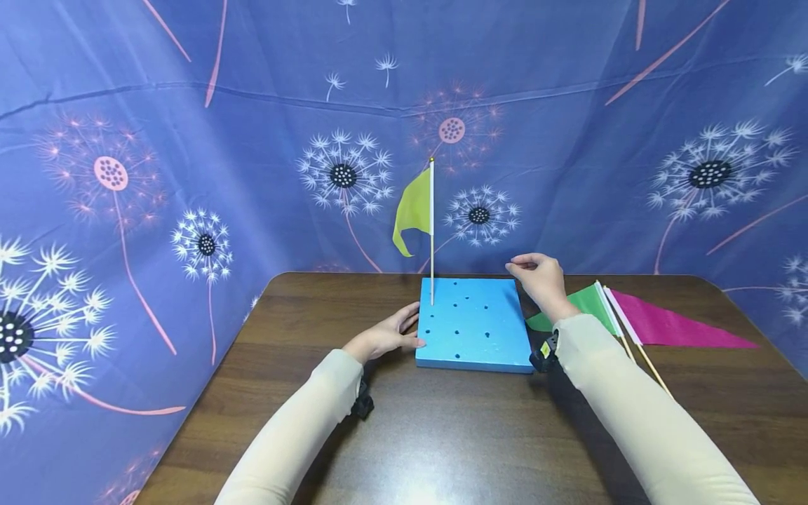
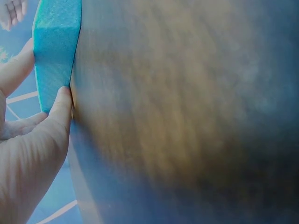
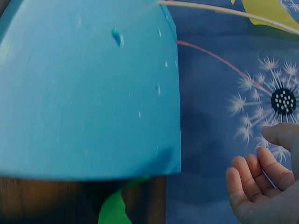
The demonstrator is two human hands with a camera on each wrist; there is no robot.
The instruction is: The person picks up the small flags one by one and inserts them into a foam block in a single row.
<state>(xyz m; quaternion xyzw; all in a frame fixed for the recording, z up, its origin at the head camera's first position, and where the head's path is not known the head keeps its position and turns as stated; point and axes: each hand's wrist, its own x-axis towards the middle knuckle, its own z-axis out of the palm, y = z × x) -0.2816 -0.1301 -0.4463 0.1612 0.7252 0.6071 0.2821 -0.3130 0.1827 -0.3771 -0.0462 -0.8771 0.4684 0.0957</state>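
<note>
A light blue foam board (image 1: 470, 315) with several small holes lies flat on the table. A yellow-green flag (image 1: 414, 203) stands upright near its left back part, its pole in the board. Against the board's left edge rests my left hand (image 1: 393, 332), the fingers spread and fairly straight; in the left wrist view the fingertips (image 2: 61, 95) touch the board's side. My right hand (image 1: 541, 280) hovers by the back right corner, fingers loosely bent, with nothing between thumb and forefinger. In the right wrist view that hand (image 3: 266, 179) shows apart from the board.
To the right of the board, a green flag (image 1: 590, 305) and a magenta flag (image 1: 675, 322) lie on the brown wooden table (image 1: 404, 435), partly behind my right arm. A blue cloth (image 1: 252, 140) with dandelion prints hangs behind the table.
</note>
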